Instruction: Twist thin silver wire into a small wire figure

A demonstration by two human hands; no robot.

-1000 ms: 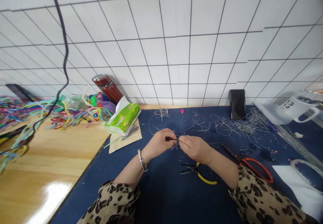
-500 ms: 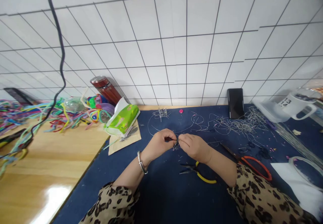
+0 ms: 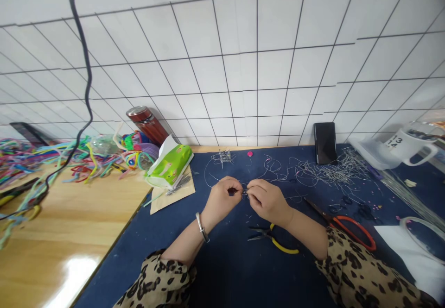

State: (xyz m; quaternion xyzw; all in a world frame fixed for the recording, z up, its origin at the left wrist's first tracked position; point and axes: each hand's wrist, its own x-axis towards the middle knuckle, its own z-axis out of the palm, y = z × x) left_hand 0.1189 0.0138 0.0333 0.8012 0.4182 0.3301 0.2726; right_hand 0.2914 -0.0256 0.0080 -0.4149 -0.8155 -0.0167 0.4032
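My left hand [image 3: 224, 198], with a silver bangle at the wrist, pinches thumb against forefinger. Close beside it, my right hand [image 3: 268, 200] is closed the same way, fingertips almost meeting the left ones. Between them is a small piece of thin wire [image 3: 244, 191], its shape mostly hidden by the fingers. Yellow-handled pliers [image 3: 274, 239] lie just below my right hand, jaws pointing left. Scissors with orange handles [image 3: 352, 230] rest by my right forearm. Beyond my hands, a small silver wire shape [image 3: 225, 156] stands near the wall.
A dark blue mat [image 3: 222, 261] covers the work surface. Tangled wire [image 3: 323, 171] and a black phone [image 3: 325, 143] are at the back right, near a white mug [image 3: 410, 145]. To the left are a green tissue pack [image 3: 170, 163], a red flask [image 3: 148, 125] and coloured pipe cleaners [image 3: 78, 157].
My hands have shifted slightly, and the small wire piece between them has turned, with less of it showing below the fingers. The pliers and scissors have stayed put.
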